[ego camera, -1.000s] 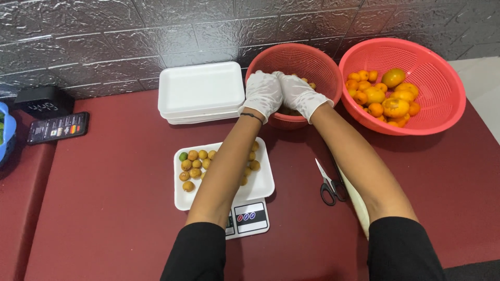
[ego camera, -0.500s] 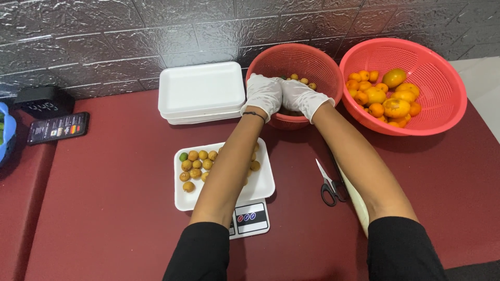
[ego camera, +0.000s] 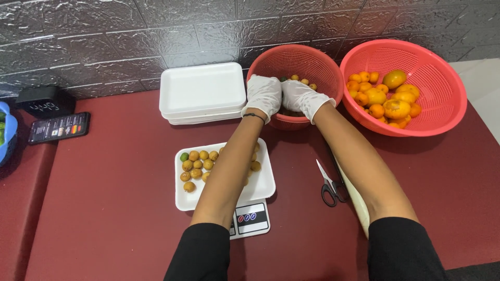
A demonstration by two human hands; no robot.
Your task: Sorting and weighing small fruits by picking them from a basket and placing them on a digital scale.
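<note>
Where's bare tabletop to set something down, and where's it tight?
Free: the red table between the phone and the scale tray; also the front right corner below the big basket. Crowded: around the scissors and both gloved hands in the small basket.

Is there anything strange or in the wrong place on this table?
One green fruit lies at the corner of the white tray among brownish-yellow ones. Otherwise nothing stands out: no spill, and the scissors lie flat beside the tray.

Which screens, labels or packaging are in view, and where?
Scale display: below the white fruit tray, small pale panel with coloured round buttons.
Phone: far left, flat, dark screen with small coloured marks.
Black clock: behind the phone, faint digits.
Stacked white foam trays: by the wall, empty.
</note>
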